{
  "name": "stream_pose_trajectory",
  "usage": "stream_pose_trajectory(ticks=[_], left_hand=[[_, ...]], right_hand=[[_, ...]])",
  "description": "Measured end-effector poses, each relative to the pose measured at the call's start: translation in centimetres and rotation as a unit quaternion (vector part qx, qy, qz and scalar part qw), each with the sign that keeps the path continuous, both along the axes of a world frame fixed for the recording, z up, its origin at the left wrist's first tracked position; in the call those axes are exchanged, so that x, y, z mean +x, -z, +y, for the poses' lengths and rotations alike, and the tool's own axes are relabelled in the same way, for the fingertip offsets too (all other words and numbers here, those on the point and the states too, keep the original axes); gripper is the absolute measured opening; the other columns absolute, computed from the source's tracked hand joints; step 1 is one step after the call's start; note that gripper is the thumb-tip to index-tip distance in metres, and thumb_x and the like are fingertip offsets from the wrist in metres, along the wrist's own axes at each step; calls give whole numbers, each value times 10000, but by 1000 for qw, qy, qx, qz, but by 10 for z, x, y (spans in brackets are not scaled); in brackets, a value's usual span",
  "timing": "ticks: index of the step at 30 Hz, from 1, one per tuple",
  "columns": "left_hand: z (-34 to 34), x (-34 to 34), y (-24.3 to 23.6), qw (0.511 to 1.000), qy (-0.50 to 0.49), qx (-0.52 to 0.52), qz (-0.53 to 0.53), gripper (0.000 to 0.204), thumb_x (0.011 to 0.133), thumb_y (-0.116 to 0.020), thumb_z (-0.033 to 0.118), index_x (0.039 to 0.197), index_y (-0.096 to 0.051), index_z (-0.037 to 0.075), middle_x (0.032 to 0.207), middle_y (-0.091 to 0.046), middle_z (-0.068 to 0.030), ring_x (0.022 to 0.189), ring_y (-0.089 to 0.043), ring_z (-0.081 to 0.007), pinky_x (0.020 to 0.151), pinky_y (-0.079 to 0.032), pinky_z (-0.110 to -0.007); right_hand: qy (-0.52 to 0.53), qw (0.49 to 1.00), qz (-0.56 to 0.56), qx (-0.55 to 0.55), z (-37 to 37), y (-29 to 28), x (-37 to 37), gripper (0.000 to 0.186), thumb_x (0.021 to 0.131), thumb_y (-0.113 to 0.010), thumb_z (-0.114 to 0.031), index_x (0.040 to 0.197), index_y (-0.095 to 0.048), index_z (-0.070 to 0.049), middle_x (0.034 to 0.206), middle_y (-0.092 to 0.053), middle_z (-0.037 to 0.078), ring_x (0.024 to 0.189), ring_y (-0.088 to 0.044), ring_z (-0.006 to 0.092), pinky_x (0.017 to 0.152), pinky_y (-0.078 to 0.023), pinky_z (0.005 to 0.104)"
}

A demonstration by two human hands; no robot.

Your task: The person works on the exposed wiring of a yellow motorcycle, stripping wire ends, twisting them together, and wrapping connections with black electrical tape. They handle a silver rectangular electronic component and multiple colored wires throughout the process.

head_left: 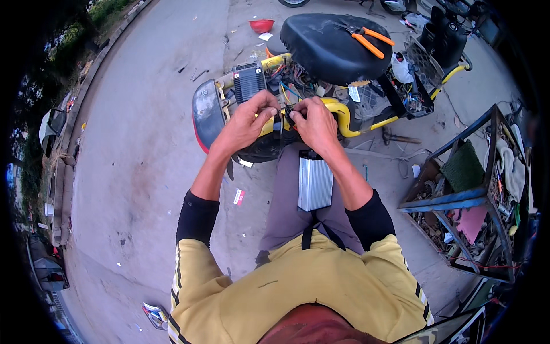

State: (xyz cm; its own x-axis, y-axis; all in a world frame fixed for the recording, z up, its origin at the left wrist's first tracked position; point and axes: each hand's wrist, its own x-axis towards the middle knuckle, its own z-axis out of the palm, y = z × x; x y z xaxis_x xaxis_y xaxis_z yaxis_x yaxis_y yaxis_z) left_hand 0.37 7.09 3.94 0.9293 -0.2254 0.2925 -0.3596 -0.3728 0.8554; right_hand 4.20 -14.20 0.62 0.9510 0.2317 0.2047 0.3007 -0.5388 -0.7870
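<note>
A yellow scooter frame lies open before me, bundles of coloured wires exposed. My left hand is closed in a pinch at a dark wire or small part over the frame. My right hand pinches a small black connector beside it, fingertips close to the left's. A finned black box sits just beyond my left hand, by the grey rear housing. A silver finned metal box rests on my lap. Orange-handled pliers lie on the black seat.
A metal cart of tools and scraps stands at the right, a hammer on the ground near it. A red bowl lies behind the scooter. A kerb runs along the left. Black containers stand at the upper right.
</note>
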Motion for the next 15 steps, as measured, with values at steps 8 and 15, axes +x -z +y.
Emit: stream_pose_trajectory(ticks=[8,15], left_hand=[[-3,15,-10,998,27,58,5,74,1089,-614,42,1133,-591,-13,991,-653,-93,943,-619,-175,902,-524,-352],[-10,29,-18,991,77,106,27,31,1098,-590,1,1129,-593,-3,1037,-631,-34,1005,-599,-114,943,-521,-309]], right_hand=[[-38,999,13,-22,-11,-18,9,260,1008,-692,-254,1150,-716,-37,1071,-767,181,1032,-740,425,900,-554,546],[-27,998,59,-8,-16,-6,14,352,967,-701,-296,1171,-791,-24,1038,-808,208,1029,-769,411,918,-580,499]])
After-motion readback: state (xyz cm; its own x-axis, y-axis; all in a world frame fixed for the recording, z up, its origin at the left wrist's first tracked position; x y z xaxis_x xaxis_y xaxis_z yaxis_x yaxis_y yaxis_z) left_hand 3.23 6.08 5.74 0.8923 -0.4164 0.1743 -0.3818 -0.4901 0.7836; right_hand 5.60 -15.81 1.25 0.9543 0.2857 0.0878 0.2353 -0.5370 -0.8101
